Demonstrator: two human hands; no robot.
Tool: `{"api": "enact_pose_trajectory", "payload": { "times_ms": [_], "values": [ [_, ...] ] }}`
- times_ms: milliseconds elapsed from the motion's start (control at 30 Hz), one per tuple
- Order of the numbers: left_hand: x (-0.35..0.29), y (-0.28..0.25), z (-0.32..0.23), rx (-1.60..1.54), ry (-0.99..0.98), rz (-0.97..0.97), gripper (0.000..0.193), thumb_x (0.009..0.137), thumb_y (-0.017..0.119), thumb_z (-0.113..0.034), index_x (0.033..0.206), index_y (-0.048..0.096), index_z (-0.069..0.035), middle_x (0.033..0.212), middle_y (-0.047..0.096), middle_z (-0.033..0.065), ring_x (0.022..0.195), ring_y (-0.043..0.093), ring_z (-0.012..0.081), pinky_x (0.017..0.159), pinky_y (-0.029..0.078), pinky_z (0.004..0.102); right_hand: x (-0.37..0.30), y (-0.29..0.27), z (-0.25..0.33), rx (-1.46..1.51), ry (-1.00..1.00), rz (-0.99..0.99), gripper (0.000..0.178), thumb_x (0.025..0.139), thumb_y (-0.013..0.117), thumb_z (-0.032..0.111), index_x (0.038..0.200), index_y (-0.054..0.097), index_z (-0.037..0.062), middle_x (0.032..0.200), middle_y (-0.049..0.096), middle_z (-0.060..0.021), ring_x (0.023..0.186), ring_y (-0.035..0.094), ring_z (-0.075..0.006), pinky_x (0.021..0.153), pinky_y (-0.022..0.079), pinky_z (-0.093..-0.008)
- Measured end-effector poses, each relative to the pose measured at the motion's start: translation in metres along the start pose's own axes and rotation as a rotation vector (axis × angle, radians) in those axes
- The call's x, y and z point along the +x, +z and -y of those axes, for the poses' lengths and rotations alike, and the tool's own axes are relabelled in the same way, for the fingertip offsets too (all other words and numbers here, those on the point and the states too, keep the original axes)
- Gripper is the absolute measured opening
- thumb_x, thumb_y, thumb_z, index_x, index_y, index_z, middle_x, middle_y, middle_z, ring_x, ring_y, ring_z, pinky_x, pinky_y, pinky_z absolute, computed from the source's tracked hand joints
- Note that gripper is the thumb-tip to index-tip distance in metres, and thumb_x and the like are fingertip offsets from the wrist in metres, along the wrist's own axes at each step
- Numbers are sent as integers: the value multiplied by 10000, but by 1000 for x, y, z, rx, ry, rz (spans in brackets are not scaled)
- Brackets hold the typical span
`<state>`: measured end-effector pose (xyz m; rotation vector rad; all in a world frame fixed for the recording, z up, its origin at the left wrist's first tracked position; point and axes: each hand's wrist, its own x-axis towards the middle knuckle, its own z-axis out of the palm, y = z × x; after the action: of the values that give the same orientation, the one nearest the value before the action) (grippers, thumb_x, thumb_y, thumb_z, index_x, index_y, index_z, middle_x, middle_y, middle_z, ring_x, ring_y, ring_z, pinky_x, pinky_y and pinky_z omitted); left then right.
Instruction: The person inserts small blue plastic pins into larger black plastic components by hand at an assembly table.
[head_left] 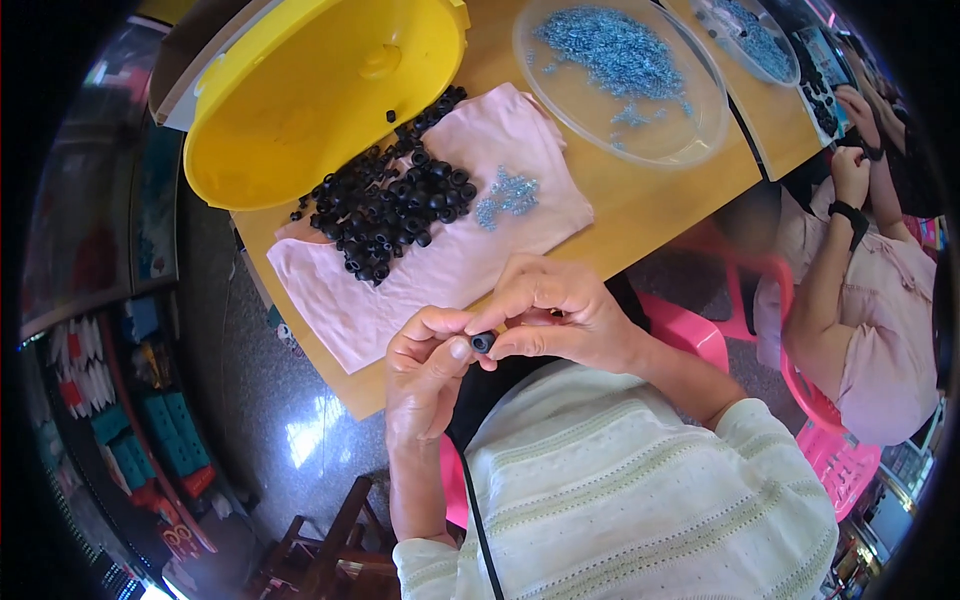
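Note:
A small black hollow part (482, 343) like a cap or bushing is pinched between both my hands, just in front of my chest. My left hand (428, 362) grips it with thumb and forefinger. Against its other side press the thumb and fingertips of my right hand (560, 315). Beyond my hands a pink cloth (340, 312) lies on the wooden table (640, 220). On the cloth is a pile of similar black parts (400, 205), with a little heap of small clear-blue pieces (508, 196) beside it.
A yellow basin (235, 150) lies tilted behind the black pile. At the far right a clear round tray (660, 150) holds many small blue pieces, with another clear tray (785, 72) beyond. Another person (850, 260) sits at the right near pink chairs (690, 325). A dark wooden stool (335, 545) stands lower left.

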<state>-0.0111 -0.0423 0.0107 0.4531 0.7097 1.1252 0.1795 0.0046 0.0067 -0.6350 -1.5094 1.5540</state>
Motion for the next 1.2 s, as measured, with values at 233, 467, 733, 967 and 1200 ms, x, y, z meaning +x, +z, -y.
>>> {"api": "enact_pose_trajectory", "payload": {
  "times_ms": [233, 467, 733, 967, 1200],
  "values": [
    [7, -2, 7, -40, -37, -11, 200, 846, 699, -76, 1000, 594, -4, 951, 657, 110, 811, 647, 183, 732, 547, 313, -2, 0, 10, -263, -90, -27, 389, 775, 727, 40, 1159, 675, 75, 851, 627, -53, 758, 605, -173, 679, 487, -272],
    [22, -2, 4, 240, 121, -145, 224, 850, 676, -12, 1061, 605, 4, 958, 645, 73, 812, 631, 135, 730, 525, 253, 8, -13, 0, -718, -229, -92, 385, 824, 690, 158, 1206, 654, 182, 777, 580, -23, 657, 597, -184, 518, 472, -304],
    [33, -18, 9, 532, 266, -146, 211, 843, 660, 50, 1053, 644, 29, 994, 606, 77, 812, 619, 122, 722, 506, 229, 61, -69, -5, -1060, -141, -103, 163, 794, 657, 9, 948, 674, 60, 879, 615, -53, 755, 613, -242, 644, 487, -333],
    [34, -21, 8, 541, 301, -122, 227, 823, 675, 57, 1047, 644, 32, 983, 601, 76, 804, 619, 123, 709, 511, 225, 74, -76, -8, -1122, -149, 8, 120, 792, 658, 27, 910, 665, 48, 866, 606, -54, 753, 604, -253, 639, 485, -349],
    [31, -17, 6, 449, 264, -170, 185, 838, 665, 44, 1018, 626, 23, 935, 612, 68, 799, 627, 127, 723, 520, 238, 71, -70, 5, -990, -88, -63, 103, 765, 680, 81, 818, 605, 34, 815, 634, -91, 735, 628, -281, 628, 502, -371]
  ]
}}
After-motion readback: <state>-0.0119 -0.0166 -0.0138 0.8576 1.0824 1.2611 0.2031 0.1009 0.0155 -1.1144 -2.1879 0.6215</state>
